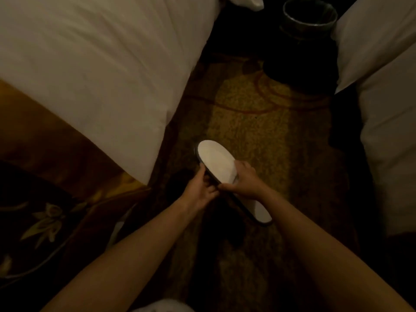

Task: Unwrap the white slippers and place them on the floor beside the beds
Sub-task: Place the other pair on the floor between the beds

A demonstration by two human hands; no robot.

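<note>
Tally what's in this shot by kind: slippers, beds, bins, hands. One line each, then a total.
Slippers: 1, white slipper, held by the left hand and right hand
Beds: 2, left bed and right bed
Bins: 1, dark bin on the carpet
Hands: 2
Total: 6

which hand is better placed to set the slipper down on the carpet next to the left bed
Left, probably. The left hand grips the white slipper on the edge facing the left bed, nearer the carpet there. The right hand wraps its middle and could simply let go.
</note>
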